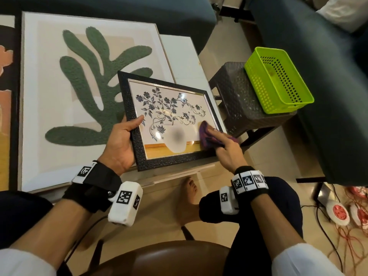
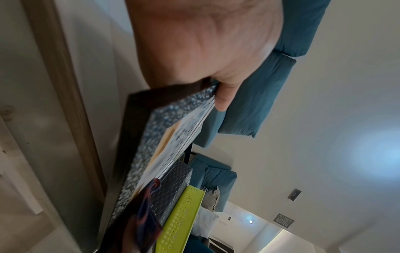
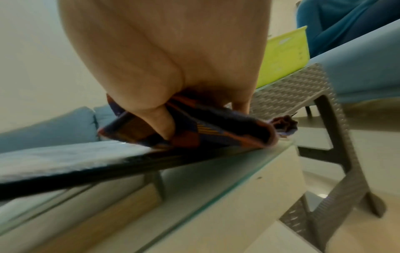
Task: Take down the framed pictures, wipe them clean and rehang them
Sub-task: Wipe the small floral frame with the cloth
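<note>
Wiping glass | your right hand (image 1: pixel 225 148) presses the purple cloth (image 1: pixel 207 134) at the black frame (image 1: pixel 139 152) bottom-right corner | left hand (image 1: pixel 121 142) grips its left edge | unwiped glass runs leftward along its long axis

Small picture (image 1: pixel 169 120) in the middle, tilted, near edge low at the near edge of the table (image 1: pixel 179 54). Left hand (image 1: pixel 121 144) on its left side, thumb on top of the glass. Right hand (image 1: pixel 225 148) on its right near corner, pressing a cloth (image 1: pixel 207 136) onto the glass. Big picture (image 1: pixel 83 92) flat on the table, behind and left of the small one, partly under it. Another picture (image 1: pixel 6 96) at the far left. Stool (image 1: pixel 241 100) right of the table, on the floor. Basket (image 1: pixel 276 78) on top of the stool. Sofa (image 1: pixel 326 76) further right and behind.
</note>
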### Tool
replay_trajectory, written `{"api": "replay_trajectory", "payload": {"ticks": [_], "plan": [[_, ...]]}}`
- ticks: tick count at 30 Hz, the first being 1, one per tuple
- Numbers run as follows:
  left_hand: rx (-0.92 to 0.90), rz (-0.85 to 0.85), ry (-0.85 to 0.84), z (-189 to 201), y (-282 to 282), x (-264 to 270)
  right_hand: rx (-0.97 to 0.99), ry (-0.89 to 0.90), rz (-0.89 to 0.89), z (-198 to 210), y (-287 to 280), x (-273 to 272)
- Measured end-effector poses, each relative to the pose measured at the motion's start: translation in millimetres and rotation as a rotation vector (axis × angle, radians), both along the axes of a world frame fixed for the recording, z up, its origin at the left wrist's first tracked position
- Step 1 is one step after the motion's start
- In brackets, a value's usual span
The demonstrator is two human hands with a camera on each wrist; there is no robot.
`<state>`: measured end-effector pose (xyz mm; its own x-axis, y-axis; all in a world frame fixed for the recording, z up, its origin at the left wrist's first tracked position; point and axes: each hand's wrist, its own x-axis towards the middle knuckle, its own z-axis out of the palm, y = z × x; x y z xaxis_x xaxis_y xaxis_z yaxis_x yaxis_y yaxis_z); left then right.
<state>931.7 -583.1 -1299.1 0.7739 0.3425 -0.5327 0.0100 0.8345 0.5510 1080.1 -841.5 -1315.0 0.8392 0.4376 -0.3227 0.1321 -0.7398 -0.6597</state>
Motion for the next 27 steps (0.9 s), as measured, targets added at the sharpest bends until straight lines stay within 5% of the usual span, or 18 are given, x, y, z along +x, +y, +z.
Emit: {"api": "replay_trajectory", "payload": {"ticks": [5, 10, 14, 19, 24, 27], "plan": [[-0.003, -0.001, -0.001, 1, 1, 0, 0.021, -0.008, 0.223, -4, 10, -15], [-0.004, -0.003, -0.007, 1, 0, 0, -0.013, -0.016, 0.016, -5, 8, 3], [-0.006, 0.005, -0.005, 0, 1, 1, 0.065, 0.033, 0.264, -3, 16, -18], [-0.004, 0.001, -0.019, 1, -1, 1, 0.001, -0.01, -0.002, -2, 19, 3], [-0.014, 0.003, -0.014, 1, 1, 2, 0.04, 0.027, 0.224, -1, 27, -14], [-0.011, 0.002, -0.022, 0, 1, 2, 0.026, -0.014, 0.062, -1, 23, 4]]}}
